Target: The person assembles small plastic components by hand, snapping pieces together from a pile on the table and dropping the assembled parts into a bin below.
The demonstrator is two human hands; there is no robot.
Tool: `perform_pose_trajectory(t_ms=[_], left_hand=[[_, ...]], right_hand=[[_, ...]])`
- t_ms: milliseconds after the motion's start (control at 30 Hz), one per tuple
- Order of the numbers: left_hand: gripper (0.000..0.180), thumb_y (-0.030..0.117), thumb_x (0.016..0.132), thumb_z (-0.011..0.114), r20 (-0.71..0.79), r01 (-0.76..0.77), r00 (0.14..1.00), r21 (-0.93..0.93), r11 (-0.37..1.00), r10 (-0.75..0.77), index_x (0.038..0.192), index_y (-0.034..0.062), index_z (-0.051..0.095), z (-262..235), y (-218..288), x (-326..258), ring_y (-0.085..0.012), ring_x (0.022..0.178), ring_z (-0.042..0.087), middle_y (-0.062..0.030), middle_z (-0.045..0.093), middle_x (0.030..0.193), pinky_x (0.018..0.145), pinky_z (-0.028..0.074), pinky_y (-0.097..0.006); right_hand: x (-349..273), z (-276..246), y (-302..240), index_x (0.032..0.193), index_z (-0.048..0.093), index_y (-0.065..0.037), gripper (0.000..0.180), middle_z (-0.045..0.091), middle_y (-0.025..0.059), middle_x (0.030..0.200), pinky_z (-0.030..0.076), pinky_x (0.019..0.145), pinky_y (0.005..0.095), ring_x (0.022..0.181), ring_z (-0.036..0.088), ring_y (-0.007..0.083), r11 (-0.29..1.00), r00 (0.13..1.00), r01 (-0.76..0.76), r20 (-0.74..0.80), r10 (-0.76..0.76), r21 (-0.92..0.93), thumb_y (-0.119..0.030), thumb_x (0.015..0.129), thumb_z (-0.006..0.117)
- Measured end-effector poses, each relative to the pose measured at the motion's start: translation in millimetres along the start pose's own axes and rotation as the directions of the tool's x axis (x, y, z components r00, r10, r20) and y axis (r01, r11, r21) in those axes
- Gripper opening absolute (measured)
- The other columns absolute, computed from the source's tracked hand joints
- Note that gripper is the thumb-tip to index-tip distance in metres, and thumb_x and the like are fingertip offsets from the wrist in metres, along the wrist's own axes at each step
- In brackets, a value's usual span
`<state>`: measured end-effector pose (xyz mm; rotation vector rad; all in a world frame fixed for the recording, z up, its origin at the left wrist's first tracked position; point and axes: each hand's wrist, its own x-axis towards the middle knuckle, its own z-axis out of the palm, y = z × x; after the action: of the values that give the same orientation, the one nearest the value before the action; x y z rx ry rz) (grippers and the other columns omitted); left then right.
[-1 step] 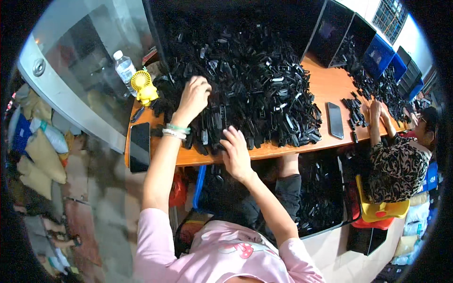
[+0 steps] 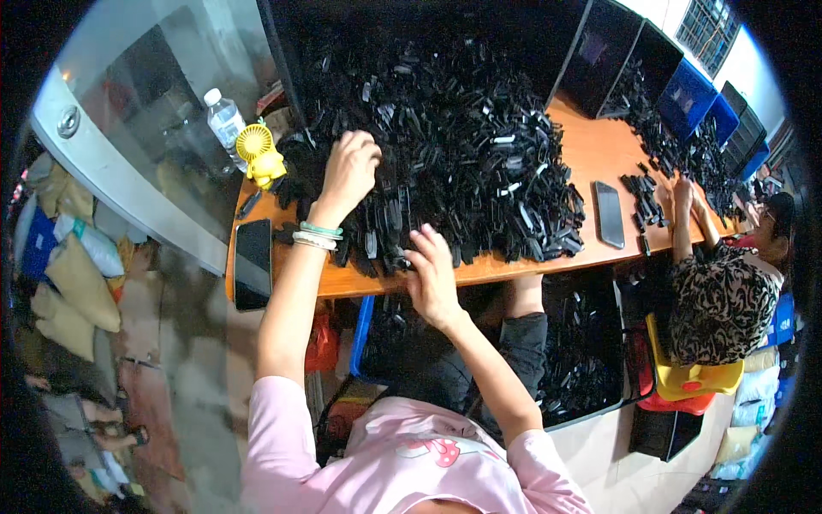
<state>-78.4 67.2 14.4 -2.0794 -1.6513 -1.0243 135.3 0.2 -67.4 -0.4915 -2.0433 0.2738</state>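
A large heap of small black plastic parts (image 2: 462, 146) covers the table in front of me. My left hand (image 2: 351, 167) reaches over the heap's left side, its fingers curled down. Whatever lies under those fingertips is hidden. Lower and to the right, my right hand (image 2: 434, 278) is at the table's front edge, beside the heap's near border. Its fingers are apart, close to some black parts, and I cannot make out a firm grip on any of them. Light bands circle my left wrist.
Left on the wooden table (image 2: 479, 272) are a dark phone (image 2: 253, 265), a yellow handheld fan (image 2: 260, 157) and a clear bottle (image 2: 224, 124). Another phone (image 2: 609, 214) lies right of the heap. A person (image 2: 723, 291) handles parts further right. Black bins and blue crates (image 2: 687, 98) stand behind.
My left hand has shifted very slightly up and left. The fingers of my right hand have moved a little; the surroundings look the same.
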Motion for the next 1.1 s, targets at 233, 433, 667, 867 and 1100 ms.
perform_pose_trajectory(t_ms=[233, 433, 667, 867, 1100], left_hand=[[0.024, 0.0, 0.085, 0.057, 0.358, 0.465, 0.873, -0.817, 0.342, -0.33, 0.105, 0.0024, 0.044, -26, 112, -100, -0.0071, 0.055, 0.051, -0.0034, 0.056, 0.075, 0.048, 0.045, -0.021], [0.034, -0.001, 0.083, 0.06, 0.527, 0.564, 0.825, -0.747, 0.351, -0.205, 0.115, -0.0011, 0.052, -38, 155, -136, -0.0088, 0.061, 0.054, -0.0073, 0.056, 0.084, 0.052, 0.046, -0.022], [0.032, 0.002, 0.077, 0.067, 0.285, 0.299, 0.949, -0.675, 0.674, -0.135, 0.106, -0.0029, 0.057, -38, 152, -133, -0.0137, 0.057, 0.055, -0.0103, 0.058, 0.078, 0.052, 0.045, -0.027], [0.025, 0.002, 0.074, 0.069, 0.318, 0.299, 0.942, -0.654, 0.695, -0.106, 0.095, -0.003, 0.057, -42, 152, -126, -0.0159, 0.056, 0.052, -0.0104, 0.056, 0.076, 0.051, 0.042, -0.028], [0.025, 0.002, 0.075, 0.069, 0.376, 0.311, 0.926, -0.69, 0.654, -0.043, 0.093, -0.0045, 0.053, -40, 156, -116, -0.0241, 0.058, 0.055, -0.013, 0.053, 0.076, 0.051, 0.043, -0.033]], right_hand=[[-21, -75, -39, 0.109, 0.057, 0.0, 0.03, 0.057, 0.0155, 0.098, 0.044, 0.083, 0.0348, 0.091, 0.056, 0.0291, 0.868, 0.868, -0.464, -0.106, 0.485, 0.177, 0.001, 0.079, 0.057], [-20, -108, -45, 0.114, 0.056, 0.002, 0.031, 0.059, 0.0165, 0.095, 0.045, 0.08, 0.0321, 0.086, 0.058, 0.0275, 0.739, 0.81, -0.584, 0.29, 0.509, 0.336, -0.002, 0.083, 0.057], [-18, -108, -48, 0.119, 0.051, 0.001, 0.04, 0.053, 0.0162, 0.086, 0.045, 0.073, 0.0359, 0.078, 0.053, 0.0319, 0.824, 0.803, -0.523, 0.45, 0.39, 0.218, 0.0, 0.08, 0.058], [-17, -112, -51, 0.117, 0.049, 0.002, 0.041, 0.05, 0.0163, 0.084, 0.045, 0.07, 0.0387, 0.078, 0.051, 0.0339, 0.884, 0.819, -0.459, 0.427, 0.384, 0.087, 0.005, 0.077, 0.056], [-22, -118, -53, 0.117, 0.049, 0.002, 0.043, 0.05, 0.0168, 0.083, 0.045, 0.069, 0.0387, 0.076, 0.051, 0.0337, 0.879, 0.824, -0.469, 0.401, 0.401, 0.085, 0.006, 0.075, 0.057]])
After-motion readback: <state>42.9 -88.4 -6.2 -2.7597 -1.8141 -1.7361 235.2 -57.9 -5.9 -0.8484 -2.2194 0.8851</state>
